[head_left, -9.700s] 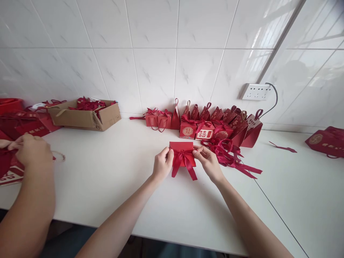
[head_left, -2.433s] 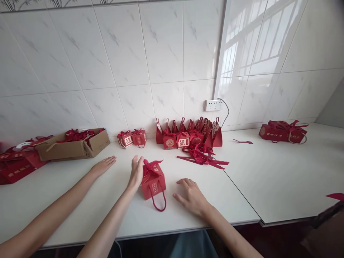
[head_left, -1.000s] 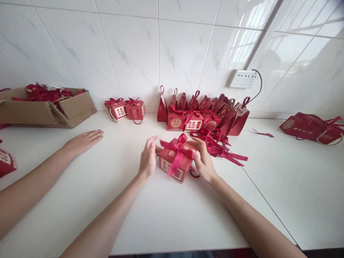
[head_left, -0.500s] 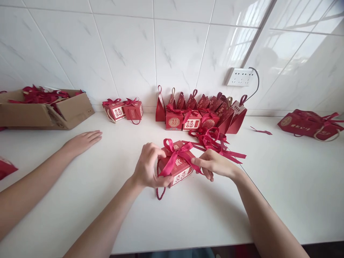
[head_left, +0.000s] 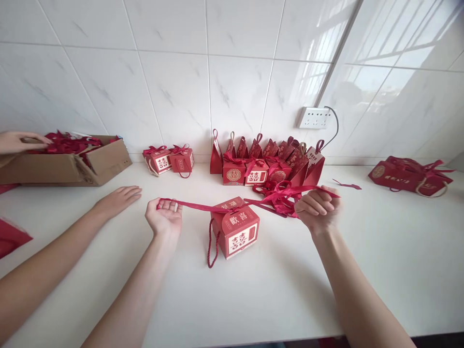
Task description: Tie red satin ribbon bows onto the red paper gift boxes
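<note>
A small red gift box (head_left: 237,232) with gold and white characters and a red cord handle stands on the white table (head_left: 253,299) in front of me. A red ribbon (head_left: 203,207) runs taut across its top. My left hand (head_left: 165,217) is closed on the ribbon's left end, left of the box. My right hand (head_left: 319,209) is fisted on the right end, right of the box. Both hands are held apart, just above the table.
Another person's flat hand (head_left: 118,199) rests on the table to my left; a second hand (head_left: 18,141) reaches into a cardboard box (head_left: 72,162) of red ribbons. Finished red boxes (head_left: 264,162) line the tiled wall, with loose ribbons (head_left: 279,193) and flat red packs (head_left: 409,174) at the right.
The bow on the box has been pulled out: my hands moved apart and the ribbon now lies straight across the top. The box stands upright on the table.
</note>
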A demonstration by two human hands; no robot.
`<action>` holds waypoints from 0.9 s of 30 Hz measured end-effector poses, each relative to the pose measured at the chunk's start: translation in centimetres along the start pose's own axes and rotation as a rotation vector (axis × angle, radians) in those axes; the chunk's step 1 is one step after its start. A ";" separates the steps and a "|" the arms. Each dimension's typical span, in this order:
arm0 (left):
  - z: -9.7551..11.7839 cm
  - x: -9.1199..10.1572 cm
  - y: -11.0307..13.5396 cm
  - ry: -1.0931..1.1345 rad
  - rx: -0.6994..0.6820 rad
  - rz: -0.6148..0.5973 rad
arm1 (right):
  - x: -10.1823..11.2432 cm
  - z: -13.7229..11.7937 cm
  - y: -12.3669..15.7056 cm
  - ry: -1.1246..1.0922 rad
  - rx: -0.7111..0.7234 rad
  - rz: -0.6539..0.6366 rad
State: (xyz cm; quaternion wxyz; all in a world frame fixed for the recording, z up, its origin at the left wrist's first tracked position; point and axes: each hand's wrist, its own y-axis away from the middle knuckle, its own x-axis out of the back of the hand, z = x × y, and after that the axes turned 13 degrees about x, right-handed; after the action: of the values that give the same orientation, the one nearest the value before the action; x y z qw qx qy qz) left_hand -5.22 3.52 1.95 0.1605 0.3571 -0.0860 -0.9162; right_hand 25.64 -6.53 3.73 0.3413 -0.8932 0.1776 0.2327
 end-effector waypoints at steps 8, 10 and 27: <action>2.5 -0.2 0.8 0.211 0.116 -0.183 | -0.8 0.9 -0.5 0.036 -0.018 -0.007; 3.0 -0.5 1.5 0.236 0.104 -0.247 | -1.0 0.7 -0.6 0.075 -0.023 -0.012; 6.3 -8.8 11.1 -0.454 -0.182 -0.820 | -16.0 -4.0 -0.8 0.103 0.021 -0.504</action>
State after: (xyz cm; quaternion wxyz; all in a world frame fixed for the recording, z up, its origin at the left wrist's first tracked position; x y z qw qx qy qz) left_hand -0.80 -3.41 15.07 -0.2066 0.1370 0.1099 -0.9625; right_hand 13.94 -6.22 15.38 0.3881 -0.9164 -0.0309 0.0928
